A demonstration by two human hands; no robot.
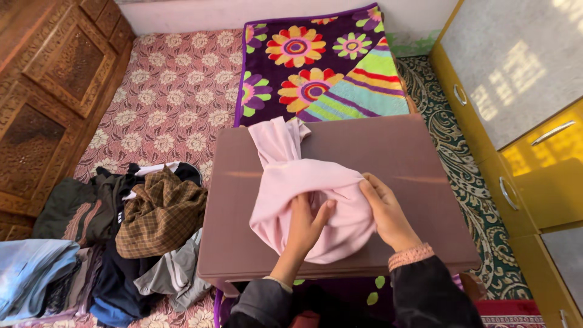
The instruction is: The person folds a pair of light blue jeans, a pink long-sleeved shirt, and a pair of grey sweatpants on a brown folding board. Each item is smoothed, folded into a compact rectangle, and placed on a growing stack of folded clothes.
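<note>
From my feed I count one pink garment [303, 194] bunched in the middle of one low brown table [419, 164]. Both hands are on it: left hand [305, 228] has its fingers curled into the fabric, right hand [387, 212] pinches a fold at the edge. One pile of clothes [121, 237] sits left, one flowered blanket [316, 67] behind.

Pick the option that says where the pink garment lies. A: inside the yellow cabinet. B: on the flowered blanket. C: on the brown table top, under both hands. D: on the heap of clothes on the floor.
C: the pink garment lies bunched on the brown table, with the left hand and the right hand pressing into its folds.
</note>
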